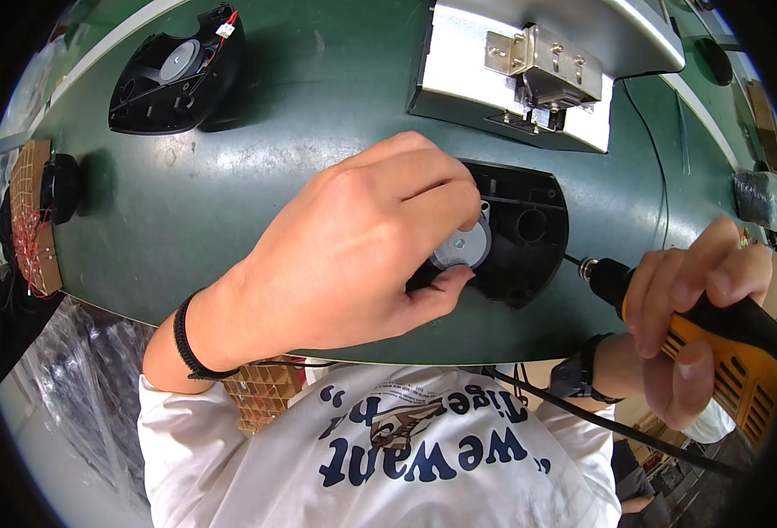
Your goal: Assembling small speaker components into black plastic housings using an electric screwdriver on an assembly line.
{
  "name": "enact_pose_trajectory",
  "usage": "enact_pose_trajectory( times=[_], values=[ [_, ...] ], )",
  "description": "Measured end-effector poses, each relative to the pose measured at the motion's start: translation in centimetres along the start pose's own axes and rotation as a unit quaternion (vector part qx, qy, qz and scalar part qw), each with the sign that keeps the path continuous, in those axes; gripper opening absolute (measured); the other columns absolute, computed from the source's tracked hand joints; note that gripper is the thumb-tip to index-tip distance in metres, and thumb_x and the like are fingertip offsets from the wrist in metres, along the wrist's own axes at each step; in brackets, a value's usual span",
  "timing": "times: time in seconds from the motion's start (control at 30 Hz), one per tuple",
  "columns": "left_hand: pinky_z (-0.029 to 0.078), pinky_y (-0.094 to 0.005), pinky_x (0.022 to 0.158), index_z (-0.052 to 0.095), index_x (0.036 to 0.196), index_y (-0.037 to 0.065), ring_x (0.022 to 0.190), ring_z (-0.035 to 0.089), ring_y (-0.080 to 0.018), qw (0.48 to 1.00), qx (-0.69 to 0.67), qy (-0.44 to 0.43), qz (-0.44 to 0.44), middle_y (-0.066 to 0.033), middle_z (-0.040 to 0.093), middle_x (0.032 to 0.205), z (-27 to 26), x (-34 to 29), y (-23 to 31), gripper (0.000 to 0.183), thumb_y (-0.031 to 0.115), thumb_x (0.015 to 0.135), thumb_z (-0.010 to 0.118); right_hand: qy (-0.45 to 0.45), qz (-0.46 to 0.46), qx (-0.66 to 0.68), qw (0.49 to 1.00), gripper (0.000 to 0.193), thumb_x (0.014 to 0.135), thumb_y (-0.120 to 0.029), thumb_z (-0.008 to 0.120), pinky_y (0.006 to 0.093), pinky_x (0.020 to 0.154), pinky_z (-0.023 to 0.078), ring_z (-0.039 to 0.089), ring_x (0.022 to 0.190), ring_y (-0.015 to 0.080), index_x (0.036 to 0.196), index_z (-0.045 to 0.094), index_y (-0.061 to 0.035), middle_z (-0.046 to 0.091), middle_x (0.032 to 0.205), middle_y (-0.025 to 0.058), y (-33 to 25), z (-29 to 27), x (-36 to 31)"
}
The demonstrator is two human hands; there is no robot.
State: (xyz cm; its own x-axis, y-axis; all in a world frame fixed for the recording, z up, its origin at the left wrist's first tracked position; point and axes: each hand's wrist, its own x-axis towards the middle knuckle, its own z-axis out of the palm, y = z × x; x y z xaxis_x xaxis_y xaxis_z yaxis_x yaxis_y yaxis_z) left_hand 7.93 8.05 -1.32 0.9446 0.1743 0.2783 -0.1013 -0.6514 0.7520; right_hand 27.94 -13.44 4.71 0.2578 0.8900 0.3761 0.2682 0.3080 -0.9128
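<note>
My left hand [362, 238] reaches over a black plastic housing [529, 251] lying on the green table. Its thumb and fingers are closed around a round silver speaker [467, 245] seated in that housing; the fingertips partly cover it. The palm and fingers hide the housing's left part. To the right, my right hand [696, 308] is wrapped round an orange and black electric screwdriver [714, 339]. The screwdriver's thin bit points left, its tip near the housing's right edge. A cable hangs from the tool toward my body.
A second black housing [155, 101] with a speaker, red and black wires and a white connector lies at the far left. A metal fixture [485, 84] stands behind my left hand. At the left edge, a cardboard box [41, 255] holds red wires. A thin cable [652, 141] crosses the table [318, 97].
</note>
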Motion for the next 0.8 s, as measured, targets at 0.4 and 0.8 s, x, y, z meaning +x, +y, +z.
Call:
enact_pose_trajectory(
  times=[0.4, 0.8],
  values=[
    [0.06, -0.042, 0.082, 0.077, 0.099, 0.007, 0.101, 0.07, -0.0355, 0.999, 0.037, -0.005, 0.018, -0.0161, 0.071, 0.116, 0.0, -0.8, 0.1, 0.035, 0.007, 0.066, 0.088, 0.045, -0.091, 0.062, 0.993, 0.035, 0.101, -0.028, 0.063, 0.024, 0.058, 0.04, 0.051, 0.059, 0.0068, 0.128, 0.052, -0.0076, 0.052, 0.079, -0.0008, -3.0, -4.4, -2.0],
    [0.062, -0.0436, 0.086, 0.072, 0.123, 0.013, 0.114, 0.065, -0.0339, 0.985, 0.134, -0.069, 0.079, -0.0132, 0.065, 0.134, -0.4, -1.2, -0.6, 0.067, 0.03, 0.062, 0.094, 0.023, -0.14, 0.132, 0.981, 0.039, 0.106, -0.03, 0.045, 0.0309, 0.065, 0.04, 0.043, 0.062, 0.0112, 0.131, 0.058, -0.0039, 0.048, 0.076, 0.0014, -1.5, 1.3, 10.7]
  ],
)
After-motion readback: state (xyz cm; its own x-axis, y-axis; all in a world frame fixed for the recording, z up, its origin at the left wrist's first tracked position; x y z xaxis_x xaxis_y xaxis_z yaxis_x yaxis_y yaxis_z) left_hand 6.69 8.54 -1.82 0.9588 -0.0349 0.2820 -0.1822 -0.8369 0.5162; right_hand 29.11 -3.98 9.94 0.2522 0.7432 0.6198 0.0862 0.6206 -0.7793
